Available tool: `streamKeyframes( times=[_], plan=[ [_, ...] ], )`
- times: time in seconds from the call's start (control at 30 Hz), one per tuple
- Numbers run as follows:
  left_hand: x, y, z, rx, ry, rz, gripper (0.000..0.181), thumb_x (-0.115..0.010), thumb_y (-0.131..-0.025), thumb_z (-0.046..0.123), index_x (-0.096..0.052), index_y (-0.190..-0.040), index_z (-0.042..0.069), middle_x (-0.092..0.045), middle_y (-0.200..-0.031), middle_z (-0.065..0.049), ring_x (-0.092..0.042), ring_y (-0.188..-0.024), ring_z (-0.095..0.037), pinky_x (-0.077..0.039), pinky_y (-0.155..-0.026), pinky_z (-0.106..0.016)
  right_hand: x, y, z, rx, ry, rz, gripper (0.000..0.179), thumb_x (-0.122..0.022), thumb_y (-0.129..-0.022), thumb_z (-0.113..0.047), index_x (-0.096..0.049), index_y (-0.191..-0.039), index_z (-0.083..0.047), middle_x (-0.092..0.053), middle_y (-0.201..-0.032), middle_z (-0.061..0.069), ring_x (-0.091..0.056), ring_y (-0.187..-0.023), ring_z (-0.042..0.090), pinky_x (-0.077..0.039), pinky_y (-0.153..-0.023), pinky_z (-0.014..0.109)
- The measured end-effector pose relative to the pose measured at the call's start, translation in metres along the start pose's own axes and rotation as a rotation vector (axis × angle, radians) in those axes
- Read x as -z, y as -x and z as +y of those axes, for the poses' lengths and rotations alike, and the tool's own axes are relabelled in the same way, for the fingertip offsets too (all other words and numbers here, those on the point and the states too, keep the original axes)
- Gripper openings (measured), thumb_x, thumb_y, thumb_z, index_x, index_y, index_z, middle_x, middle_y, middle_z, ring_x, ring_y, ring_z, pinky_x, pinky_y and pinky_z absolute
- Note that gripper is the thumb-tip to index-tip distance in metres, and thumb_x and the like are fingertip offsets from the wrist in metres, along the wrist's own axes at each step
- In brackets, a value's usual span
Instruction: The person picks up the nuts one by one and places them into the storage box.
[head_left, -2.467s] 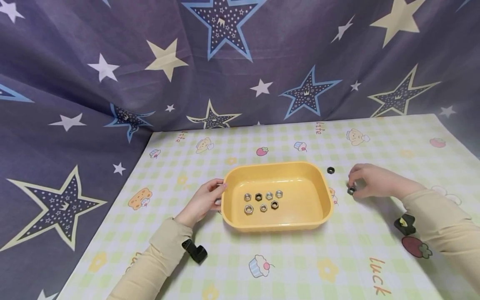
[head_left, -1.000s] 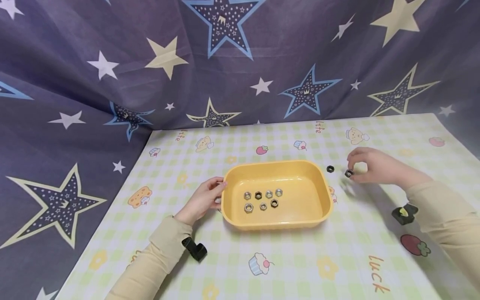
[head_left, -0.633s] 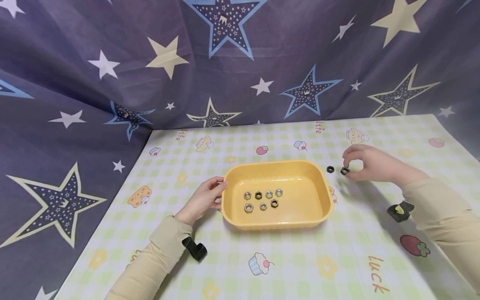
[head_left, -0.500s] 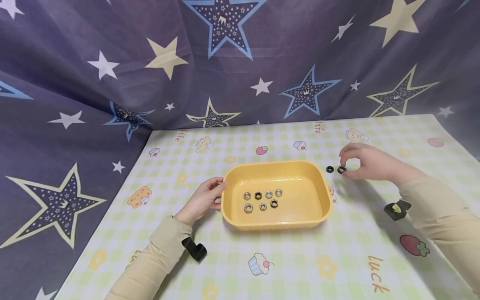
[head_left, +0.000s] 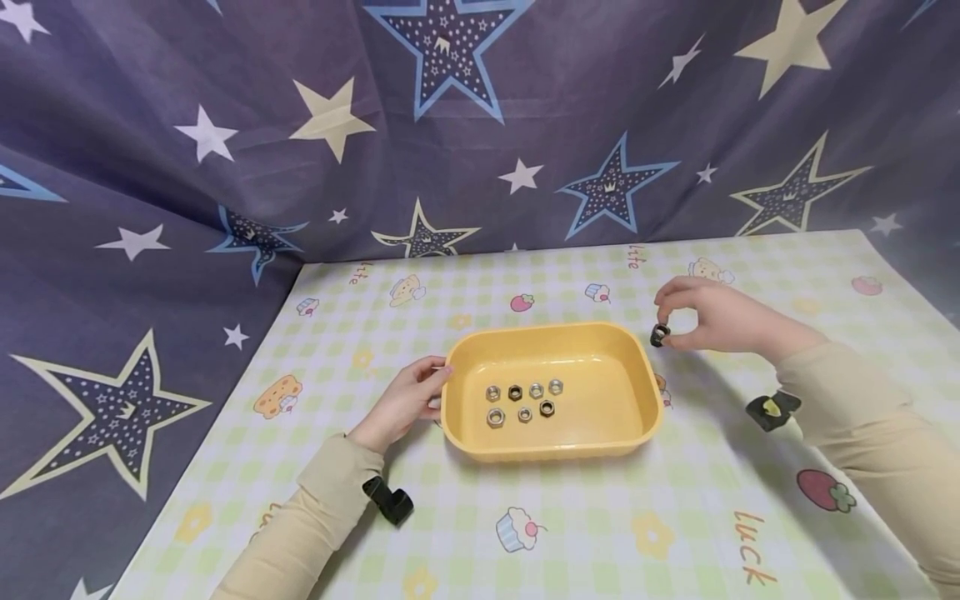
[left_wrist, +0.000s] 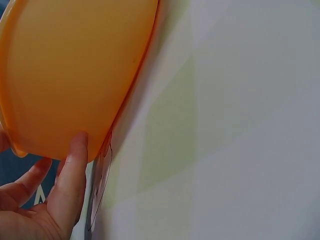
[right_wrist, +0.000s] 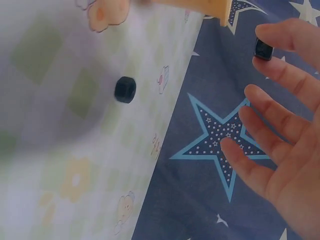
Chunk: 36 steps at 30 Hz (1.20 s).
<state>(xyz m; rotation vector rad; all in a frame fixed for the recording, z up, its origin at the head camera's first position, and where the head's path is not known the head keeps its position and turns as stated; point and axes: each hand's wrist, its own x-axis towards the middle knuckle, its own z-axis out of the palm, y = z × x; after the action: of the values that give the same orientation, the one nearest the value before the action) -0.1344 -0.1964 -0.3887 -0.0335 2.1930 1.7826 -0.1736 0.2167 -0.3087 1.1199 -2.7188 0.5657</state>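
In the head view, my left hand (head_left: 405, 398) grips the left rim of a yellow plastic tray (head_left: 551, 450), thumb on the rim. In the left wrist view, fingertips press on the tray's (left_wrist: 75, 75) outer side. My right hand (head_left: 723, 317) pinches a dark hex nut (right_wrist: 263, 49) between thumb and forefinger, above the tablecloth just off the tray's right back corner. The other fingers of that hand are spread. Another black nut (right_wrist: 125, 90) lies on the tablecloth below; in the head view the held nut covers it.
Inside the tray, towards the left, several metal nuts lie in two rough rows, among them a silver nut (head_left: 496, 417) and a darker nut (head_left: 547, 408). A checked tablecloth (head_left: 600, 533) covers the table. A star-patterned curtain (head_left: 480, 175) hangs behind it.
My right hand has lifted the nut off the tablecloth and carried it left and away from me, over the spot where the other black nut lies. The left hand and tray stay put.
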Motion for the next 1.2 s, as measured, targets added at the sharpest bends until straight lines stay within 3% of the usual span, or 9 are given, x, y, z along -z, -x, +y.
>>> streamKeyframes(
  times=[0.33, 0.77, 0.93, 1.2],
  plan=[
    [0.0, 0.0, 0.0, -0.004, 0.011, 0.005, 0.037, -0.048, -0.099, 0.024, -0.048, -0.126, -0.002, -0.051, -0.089, -0.002, -0.051, -0.067, -0.008, -0.056, -0.058, -0.023, 0.003, -0.017, -0.014, 0.019, -0.014, -0.011, 0.016, -0.077, -0.07, -0.006, -0.066, -0.08, -0.011, -0.061, -0.104, 0.012, -0.057, -0.101, 0.032, -0.049, -0.089, 0.049],
    [0.0, -0.001, -0.001, -0.005, -0.002, 0.005, 0.038, -0.049, -0.099, 0.026, -0.049, -0.126, -0.002, -0.054, -0.094, -0.005, -0.056, -0.07, -0.009, -0.058, -0.061, -0.025, 0.002, -0.04, -0.035, 0.105, -0.035, 0.011, 0.016, -0.078, -0.07, -0.009, -0.067, -0.081, -0.01, -0.062, -0.104, 0.012, -0.057, -0.102, 0.031, -0.048, -0.093, 0.048],
    [0.001, -0.001, -0.002, -0.005, -0.003, 0.005, 0.038, -0.049, -0.099, 0.026, -0.05, -0.126, -0.001, -0.053, -0.094, -0.004, -0.056, -0.07, -0.009, -0.058, -0.061, -0.025, -0.002, -0.047, -0.044, 0.165, -0.047, 0.028, 0.015, -0.077, -0.07, -0.008, -0.066, -0.08, -0.01, -0.063, -0.102, 0.011, -0.057, -0.101, 0.03, -0.048, -0.092, 0.046],
    [0.0, -0.002, -0.003, -0.006, 0.018, -0.003, 0.037, -0.049, -0.099, 0.024, -0.049, -0.125, -0.003, -0.051, -0.088, -0.002, -0.05, -0.067, -0.008, -0.056, -0.057, -0.022, -0.005, -0.062, -0.056, 0.177, -0.066, 0.028, 0.015, -0.077, -0.071, -0.011, -0.067, -0.082, -0.009, -0.063, -0.104, 0.01, -0.058, -0.099, 0.029, -0.05, -0.089, 0.045]
  ],
)
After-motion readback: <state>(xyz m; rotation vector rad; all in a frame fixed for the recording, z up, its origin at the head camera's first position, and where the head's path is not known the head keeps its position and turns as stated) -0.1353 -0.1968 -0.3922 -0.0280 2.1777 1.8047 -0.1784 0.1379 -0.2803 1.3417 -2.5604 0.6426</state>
